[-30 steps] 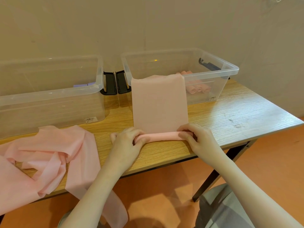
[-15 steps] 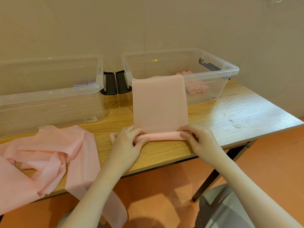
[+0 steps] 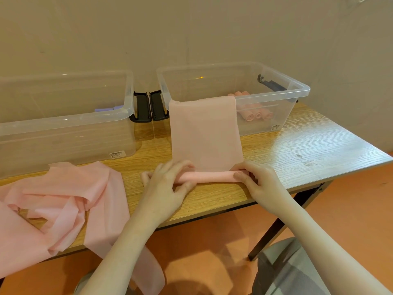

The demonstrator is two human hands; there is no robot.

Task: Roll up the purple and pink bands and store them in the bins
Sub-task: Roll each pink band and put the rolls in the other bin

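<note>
A: There was a plain tan wall, and in front of it a wooden table (image 3: 297, 150) with two clear bins. What was going on?

B: A person was rolling up a pink band (image 3: 205, 135). It lay flat in the middle of the table, and its far end hung over the front rim of the right bin (image 3: 297, 90), up at 1 o'clock. The near end was already a small roll (image 3: 209, 175).

A: Where were the hands?

B: The left hand (image 3: 163, 184) was closed on the roll's left end, fingers over the top and thumb under. The right hand (image 3: 259, 179) pinched the right end the same way.

A: How would you roll it well?

B: I think both hands should turn together, so the roll stays straight and the edges line up. Keep it snug. Push toward 12 o'clock a little at a time, and let the flat part slide off the rim.

A: What else was there?

B: Some finished pink rolls (image 3: 257, 114) lay inside the right bin. The left bin (image 3: 125, 107), at 10 o'clock, had something purple (image 3: 108, 108) in it. A loose pile of pink bands (image 3: 63, 199) waited at 8 o'clock.
</note>
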